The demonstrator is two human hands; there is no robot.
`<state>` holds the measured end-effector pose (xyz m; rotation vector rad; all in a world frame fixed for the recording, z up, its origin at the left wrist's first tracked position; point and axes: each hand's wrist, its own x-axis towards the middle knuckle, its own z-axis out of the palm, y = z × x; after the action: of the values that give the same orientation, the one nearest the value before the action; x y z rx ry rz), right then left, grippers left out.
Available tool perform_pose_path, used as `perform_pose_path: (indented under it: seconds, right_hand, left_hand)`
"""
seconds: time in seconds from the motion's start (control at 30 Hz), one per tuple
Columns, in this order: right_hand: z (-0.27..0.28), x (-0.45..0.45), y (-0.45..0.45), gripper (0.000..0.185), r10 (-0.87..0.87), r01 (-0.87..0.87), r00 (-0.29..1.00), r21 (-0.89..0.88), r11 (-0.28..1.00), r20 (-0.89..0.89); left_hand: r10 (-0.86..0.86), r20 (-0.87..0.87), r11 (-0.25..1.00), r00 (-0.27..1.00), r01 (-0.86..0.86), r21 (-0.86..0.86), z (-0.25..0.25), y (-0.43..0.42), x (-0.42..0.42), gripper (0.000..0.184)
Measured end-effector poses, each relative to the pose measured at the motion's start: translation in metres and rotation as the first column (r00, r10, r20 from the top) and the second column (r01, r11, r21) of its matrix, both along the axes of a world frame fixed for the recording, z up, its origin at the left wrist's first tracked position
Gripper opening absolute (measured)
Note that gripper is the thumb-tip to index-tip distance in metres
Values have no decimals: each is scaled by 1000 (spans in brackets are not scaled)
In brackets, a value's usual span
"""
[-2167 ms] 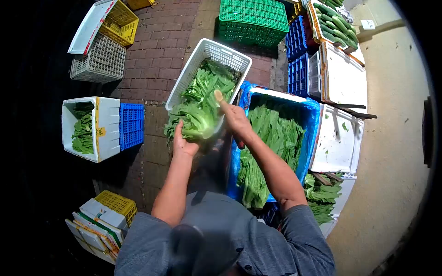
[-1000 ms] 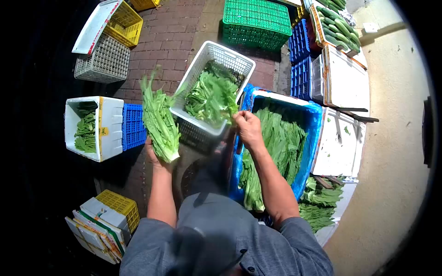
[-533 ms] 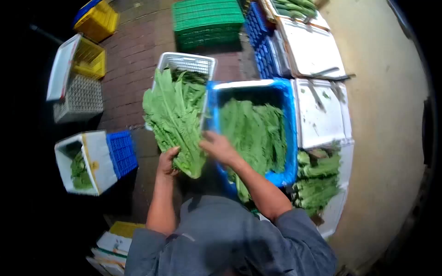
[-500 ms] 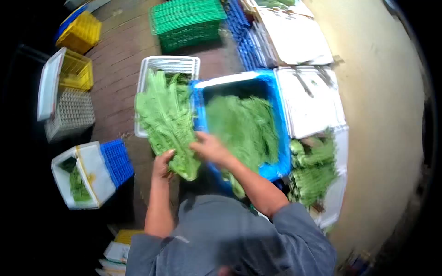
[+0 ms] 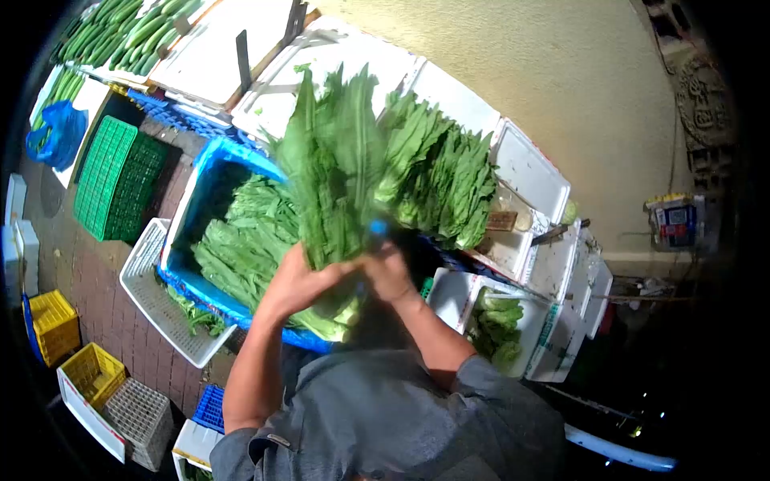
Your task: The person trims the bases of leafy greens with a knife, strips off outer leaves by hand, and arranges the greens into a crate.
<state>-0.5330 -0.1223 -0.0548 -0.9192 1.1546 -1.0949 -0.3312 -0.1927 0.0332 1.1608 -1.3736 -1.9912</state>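
Note:
A bunch of long-leaved green lettuce (image 5: 333, 180) stands upright in front of me, leaves up and pale cut stems low. My left hand (image 5: 301, 282) is closed around its lower part. Close against the bunch's right side is my right hand (image 5: 389, 274), fingers curled and blurred. A small blue thing (image 5: 378, 228) sticks out above those fingers; its kind cannot be made out. Behind and left of the bunch, more lettuce (image 5: 249, 232) fills a blue-lined crate (image 5: 180, 272). Several finished-looking bunches of lettuce (image 5: 449, 172) lie side by side at the right.
White foam boxes (image 5: 529, 164) run along the wall. A white basket (image 5: 144, 256) with some greens sits left of the crate, near a green crate (image 5: 104, 176). Cucumbers (image 5: 152, 36) lie at the far left. Another foam box holds lettuce heads (image 5: 496, 321).
The view has turned to the right. The lettuce has gone from above the white basket to beside the lined crate, now upright. My right hand has come against it, with a blue thing showing.

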Motion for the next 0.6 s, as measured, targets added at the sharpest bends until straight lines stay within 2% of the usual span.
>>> perform_pose_path:
  seconds: [0.03,0.07,0.1,0.17,0.2,0.23,0.27,0.3,0.33,0.37,0.4,0.43,0.47,0.5,0.53,0.6]
  right_hand:
    - [-13,-32,3,35,-34,34,999,-7,999,-18]
    - [-24,-55,8,35,-222,221,971,21,975,94]
    - [-13,-69,6,35,-351,347,926,53,936,137]
    - [23,-99,-9,36,-548,541,822,90,836,152]
    - [22,-122,-15,38,-538,537,841,33,843,54]
    - [19,-147,-19,40,-526,525,849,-20,851,-46]
    - [-20,-180,-21,39,-617,617,787,16,787,-2]
    - [-59,-205,-28,39,-699,697,714,58,715,40]
    - [-64,-214,-43,30,-612,632,763,-42,774,209]
    - [-86,-237,-47,23,-601,600,799,38,799,25]
    - [-111,-247,-60,26,-594,604,795,71,794,-122]
    - [-134,-255,-73,30,-567,609,778,103,787,-270]
    - [-161,-257,-81,37,-512,635,710,124,762,-484]
    - [-181,-254,-90,44,-423,660,609,134,739,-670]
    - [-177,-247,-98,56,-460,717,519,74,693,-721]
    - [-151,-237,-106,63,-392,682,559,136,719,-730]
  left_hand:
    - [-40,-77,994,996,32,-102,9,-11,-31,53]
    - [-119,-20,983,993,115,-142,20,-24,-61,56]
    - [-190,37,966,981,193,-174,28,-33,-84,59]
    - [-179,79,955,981,192,-224,12,-35,-122,67]
    - [-125,-24,970,992,117,-215,20,-33,-133,79]
    - [-90,-39,982,995,83,-169,6,-26,-137,82]
    - [-54,-53,991,997,47,-122,-9,-19,-140,85]
    - [-11,-127,993,992,-4,-119,-49,-10,-137,85]
    - [14,-138,996,990,-26,-86,-71,-2,-125,80]
    - [35,-98,998,995,-30,52,-89,8,-106,79]
    - [51,-55,980,997,-40,193,-108,19,-85,78]
    - [85,85,984,993,-97,148,-127,35,-66,77]
    - [58,192,981,980,-91,170,-124,45,-45,77]
    - [73,250,976,966,-121,180,-147,62,-20,76]
    - [92,300,971,949,-152,183,-148,74,-1,74]
    - [224,363,909,904,-328,256,-151,97,26,65]
